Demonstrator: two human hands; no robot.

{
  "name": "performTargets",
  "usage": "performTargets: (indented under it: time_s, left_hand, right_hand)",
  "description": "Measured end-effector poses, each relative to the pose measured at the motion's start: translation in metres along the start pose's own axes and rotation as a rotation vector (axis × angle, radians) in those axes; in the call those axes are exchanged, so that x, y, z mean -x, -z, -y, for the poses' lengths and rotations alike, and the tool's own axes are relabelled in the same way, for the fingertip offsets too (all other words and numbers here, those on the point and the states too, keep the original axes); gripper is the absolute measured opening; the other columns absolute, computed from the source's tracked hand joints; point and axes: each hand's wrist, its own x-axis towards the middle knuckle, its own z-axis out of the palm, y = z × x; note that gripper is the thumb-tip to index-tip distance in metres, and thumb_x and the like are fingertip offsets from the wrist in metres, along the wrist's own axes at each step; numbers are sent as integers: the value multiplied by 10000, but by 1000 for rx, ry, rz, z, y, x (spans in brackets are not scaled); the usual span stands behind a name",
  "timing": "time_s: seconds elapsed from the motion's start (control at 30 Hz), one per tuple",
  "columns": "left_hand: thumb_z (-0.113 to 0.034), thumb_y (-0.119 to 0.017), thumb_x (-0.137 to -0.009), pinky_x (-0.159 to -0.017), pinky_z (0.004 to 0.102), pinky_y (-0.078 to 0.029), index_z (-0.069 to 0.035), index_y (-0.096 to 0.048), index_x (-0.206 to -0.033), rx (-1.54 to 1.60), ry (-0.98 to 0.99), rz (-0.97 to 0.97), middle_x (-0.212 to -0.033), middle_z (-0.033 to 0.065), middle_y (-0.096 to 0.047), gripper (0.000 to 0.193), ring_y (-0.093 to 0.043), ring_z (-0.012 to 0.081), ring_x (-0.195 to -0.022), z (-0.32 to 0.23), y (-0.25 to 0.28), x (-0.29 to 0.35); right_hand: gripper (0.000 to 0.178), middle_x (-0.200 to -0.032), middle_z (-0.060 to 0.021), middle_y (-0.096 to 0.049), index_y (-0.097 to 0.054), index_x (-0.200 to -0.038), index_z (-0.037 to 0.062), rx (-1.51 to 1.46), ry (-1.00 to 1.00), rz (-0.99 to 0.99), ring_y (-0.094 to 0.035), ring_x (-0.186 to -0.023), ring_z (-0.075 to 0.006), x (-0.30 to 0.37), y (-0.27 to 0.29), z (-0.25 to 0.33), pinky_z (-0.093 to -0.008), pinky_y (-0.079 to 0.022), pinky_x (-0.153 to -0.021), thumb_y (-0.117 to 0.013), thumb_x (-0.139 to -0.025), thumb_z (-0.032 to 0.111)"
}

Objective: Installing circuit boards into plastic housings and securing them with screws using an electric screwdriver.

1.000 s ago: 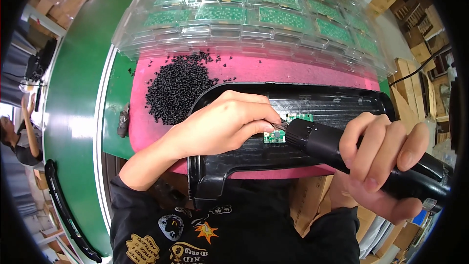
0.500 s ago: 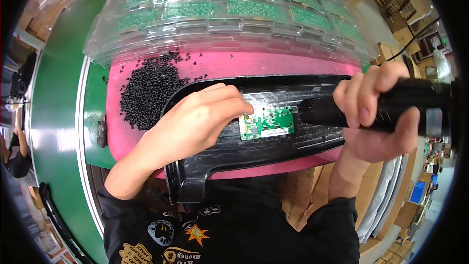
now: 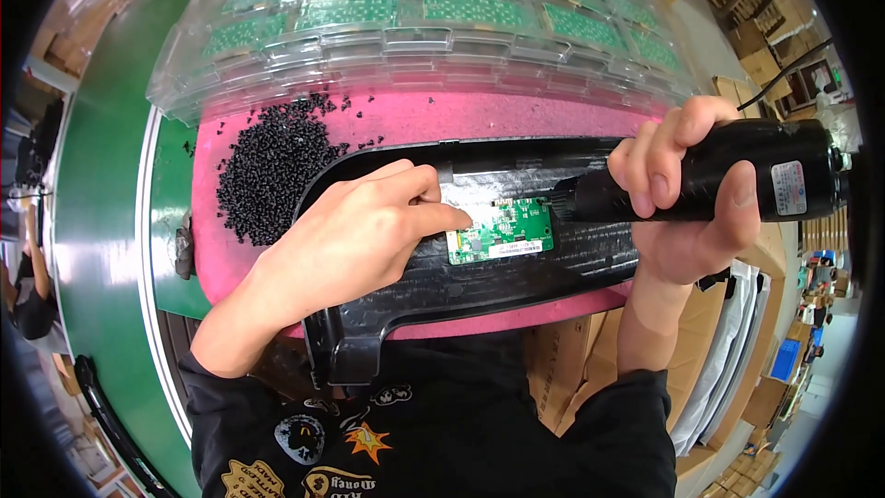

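A green circuit board with a white label strip lies inside a long, glossy black plastic housing. My left hand reaches over the housing's left end, fingers curled, with a fingertip on the board's upper left part. The thumb is mostly hidden beneath the hand. In my right hand is a black corded electric screwdriver, lying nearly sideways with my fingers wrapped round its body. Its narrow front end meets the board's right edge; the bit itself cannot be made out.
Beyond the housing, stacked clear plastic trays hold several green boards. A heap of small black screws lies on the pink mat, left of the housing. Cardboard boxes stand below at the right. A green work surface extends left.
The screwdriver and my right hand have shifted slightly left, and the tool has turned so a pale label on its body shows. My left fingertip stays on the board.
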Motion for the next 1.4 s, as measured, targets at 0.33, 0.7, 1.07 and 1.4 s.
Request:
performTargets:
  time_s: [0.33,0.7,1.07,1.4]
  left_hand:
    - [109,-650,-689,-649,387,-516,-83,-732,-1050,-31,5,25,-858,77,-584,417,-619,268,-789,0,1,1]
    - [46,-621,-818,-685,422,-521,-36,-594,-1119,-46,18,-12,-865,123,-599,312,-619,326,-824,-1,0,0]
    - [48,-657,-714,-610,372,-514,-109,-713,-1115,-101,-45,50,-796,66,-549,435,-604,249,-745,-1,-2,1]
    - [14,-677,-695,-589,356,-500,-132,-749,-1121,-212,-20,80,-765,30,-558,456,-574,217,-700,-5,1,4]
  right_hand:
    - [472,-650,-38,-505,-504,-1051,-2,10,34,-13,-440,-516,-115,-1,-2,-1,-266,-369,-523,-578,-941,451]
    - [525,-634,-12,-486,-478,-1016,4,98,-47,69,-434,-503,-101,-8,-8,1,-244,-345,-492,-653,-884,481]
    - [525,-617,6,-480,-470,-988,40,146,-45,123,-414,-473,-78,-11,-12,-2,-229,-312,-457,-681,-873,507]
    - [483,-616,2,-480,-490,-974,30,147,-99,132,-398,-469,-80,-14,-16,-4,-235,-312,-467,-677,-883,466]
